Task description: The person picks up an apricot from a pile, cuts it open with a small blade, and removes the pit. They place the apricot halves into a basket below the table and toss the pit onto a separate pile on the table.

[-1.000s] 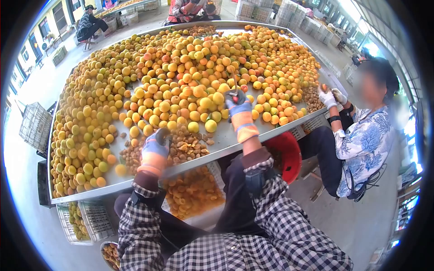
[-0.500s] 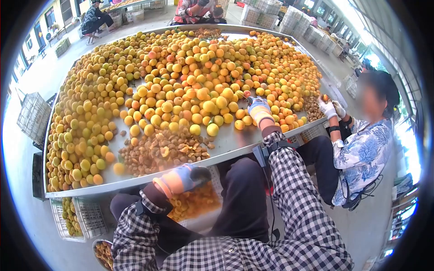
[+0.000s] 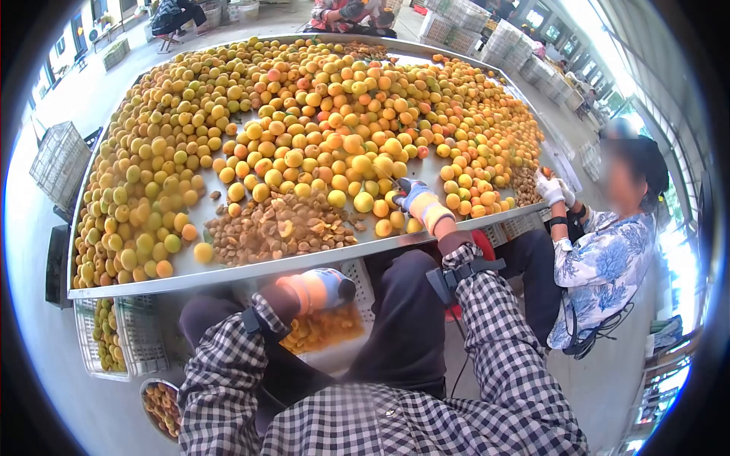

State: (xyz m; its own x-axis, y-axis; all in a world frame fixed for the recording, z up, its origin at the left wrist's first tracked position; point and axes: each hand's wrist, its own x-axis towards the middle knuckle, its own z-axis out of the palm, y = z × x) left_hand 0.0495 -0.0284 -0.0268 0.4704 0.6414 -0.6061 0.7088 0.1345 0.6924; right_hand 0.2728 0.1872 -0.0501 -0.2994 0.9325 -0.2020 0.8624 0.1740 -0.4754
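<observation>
My left hand (image 3: 323, 290), in an orange and blue-grey glove, is low in front of the table edge, above a crate of cut orange fruit (image 3: 323, 330). Its fingers are blurred, so whether it holds anything cannot be made out. My right hand (image 3: 420, 201), gloved alike, reaches over the metal table (image 3: 380, 249) with its fingers closed round a thin tool (image 3: 393, 180) that points at the yellow-orange fruit (image 3: 363, 202). Left of that hand lies a heap of brown pits (image 3: 277, 232).
A co-worker (image 3: 608, 243) in white gloves sits at the right. Crates stand at the left (image 3: 61, 163) and under the table (image 3: 141, 334). A bowl of fruit pieces (image 3: 162, 406) is at the lower left. Another person (image 3: 353, 17) sits beyond the table.
My right hand has shifted slightly left and down in view, its tool now nearer the front fruit. My left hand has moved a little right. The whole view has tilted slightly.
</observation>
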